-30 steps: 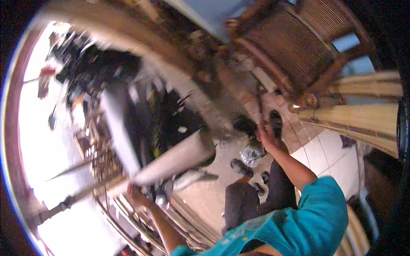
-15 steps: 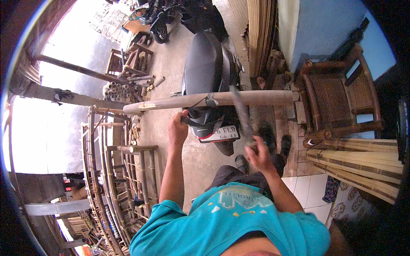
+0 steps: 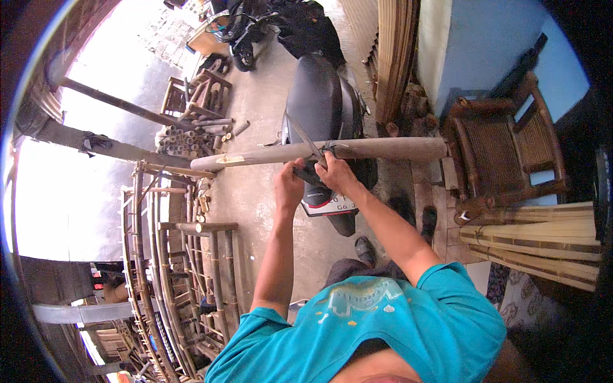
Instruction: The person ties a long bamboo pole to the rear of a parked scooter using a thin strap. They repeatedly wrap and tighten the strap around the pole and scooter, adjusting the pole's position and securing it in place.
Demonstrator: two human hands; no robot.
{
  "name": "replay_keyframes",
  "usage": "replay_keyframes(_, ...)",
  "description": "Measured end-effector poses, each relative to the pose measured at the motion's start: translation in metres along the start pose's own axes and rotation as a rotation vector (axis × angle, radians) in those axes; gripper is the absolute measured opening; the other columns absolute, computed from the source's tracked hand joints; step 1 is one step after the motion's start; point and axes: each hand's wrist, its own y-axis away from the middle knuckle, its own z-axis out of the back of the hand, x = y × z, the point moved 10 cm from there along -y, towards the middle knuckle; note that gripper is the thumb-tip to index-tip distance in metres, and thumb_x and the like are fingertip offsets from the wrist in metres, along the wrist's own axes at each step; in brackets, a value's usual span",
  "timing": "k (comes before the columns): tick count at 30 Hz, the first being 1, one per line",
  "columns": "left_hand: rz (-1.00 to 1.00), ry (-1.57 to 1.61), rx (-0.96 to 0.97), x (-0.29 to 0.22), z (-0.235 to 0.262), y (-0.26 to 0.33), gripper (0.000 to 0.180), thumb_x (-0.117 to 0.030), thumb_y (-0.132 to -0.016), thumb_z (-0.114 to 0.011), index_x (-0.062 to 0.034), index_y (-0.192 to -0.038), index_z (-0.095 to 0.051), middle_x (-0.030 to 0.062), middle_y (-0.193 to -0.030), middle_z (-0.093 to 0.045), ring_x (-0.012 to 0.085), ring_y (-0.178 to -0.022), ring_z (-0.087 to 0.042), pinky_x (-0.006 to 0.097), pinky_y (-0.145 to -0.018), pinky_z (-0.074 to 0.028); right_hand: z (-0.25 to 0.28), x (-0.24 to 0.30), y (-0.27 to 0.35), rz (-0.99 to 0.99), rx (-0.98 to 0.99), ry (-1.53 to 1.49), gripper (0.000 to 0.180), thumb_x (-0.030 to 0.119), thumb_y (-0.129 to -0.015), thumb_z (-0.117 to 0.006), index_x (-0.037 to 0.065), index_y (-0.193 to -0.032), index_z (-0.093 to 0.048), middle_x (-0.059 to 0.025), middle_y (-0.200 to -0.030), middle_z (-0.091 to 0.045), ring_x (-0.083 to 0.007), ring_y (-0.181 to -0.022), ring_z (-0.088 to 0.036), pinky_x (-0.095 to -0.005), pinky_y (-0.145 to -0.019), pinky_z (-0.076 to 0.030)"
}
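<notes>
Long bamboo pole (image 3: 268, 153) held level across the middle, far of the body. Left hand (image 3: 289, 186) and right hand (image 3: 334, 173) closed together, seemingly around a blade (image 3: 305, 137) handle, just under the pole. Black motorcycle (image 3: 322, 108) behind; bamboo chair (image 3: 504, 153) right.

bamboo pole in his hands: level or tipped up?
Roughly level. The bamboo pole runs sideways across the view in front of the parked scooter, with the left hand and right hand at its middle.
</notes>
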Motion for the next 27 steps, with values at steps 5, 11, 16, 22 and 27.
replay_keyframes(5,-0.138,0.18,-0.338,0.001,0.064,-0.024,0.029,-0.025,-0.101,-0.051,-0.0001,-0.092,-0.064,0.0113,-0.079,-0.066,0.0162,-0.076,-0.061,0.032,-0.071,-0.049,-0.019,-0.027,0.07,0.02,0.144,0.02,0.043,0.033,-0.09,-0.059,-0.004,-0.11,-0.051,-0.0289,-0.09,-0.065,-0.0465,-0.086,-0.063,-0.0501,-0.076,-0.051)
replay_keyframes(11,0.035,0.37,0.096,-0.045,0.051,-0.013,0.036,-0.032,-0.103,-0.047,-0.0032,-0.087,-0.061,-0.0021,-0.068,-0.051,0.0076,-0.065,-0.046,0.025,-0.059,-0.039,-0.001,-0.039,0.08,-0.191,0.0,-0.804,0.035,0.033,-0.093,-0.06,0.0,-0.106,-0.053,-0.0034,-0.067,-0.056,-0.0121,-0.055,-0.054,-0.0303,-0.052,-0.047)
replay_keyframes(16,-0.038,0.029,0.586,0.064,-0.117,0.123,0.027,-0.017,-0.092,-0.056,-0.0059,-0.116,-0.063,0.0151,-0.089,-0.07,0.0284,-0.083,-0.068,0.039,-0.072,-0.05,0.074,-0.066,0.135,-0.166,-0.056,-1.016,0.032,0.027,-0.096,-0.056,0.002,-0.114,-0.051,-0.0019,-0.067,-0.054,-0.0105,-0.052,-0.05,-0.027,-0.051,-0.044)
replay_keyframes(22,-0.092,-0.134,1.22,0.121,-0.275,0.279,0.028,-0.02,-0.085,-0.057,-0.0065,-0.109,-0.061,0.0241,-0.097,-0.067,0.0403,-0.092,-0.066,0.05,-0.078,-0.051,0.216,-0.261,0.278,-0.424,-0.852,-0.112,0.041,0.026,-0.096,-0.055,0.003,-0.128,-0.044,-0.0122,-0.09,-0.062,-0.023,-0.078,-0.062,-0.0393,-0.067,-0.049)
replay_keyframes(27,0.052,-0.298,1.262,0.112,-0.345,0.296,0.032,-0.024,-0.081,-0.062,-0.0036,-0.106,-0.061,0.0228,-0.1,-0.067,0.0396,-0.094,-0.065,0.049,-0.08,-0.051,0.333,-0.402,0.251,-0.56,-1.006,0.229,0.058,0.016,-0.092,-0.051,0.002,-0.145,-0.029,-0.0243,-0.139,-0.045,-0.0389,-0.124,-0.049,-0.0464,-0.103,-0.038)
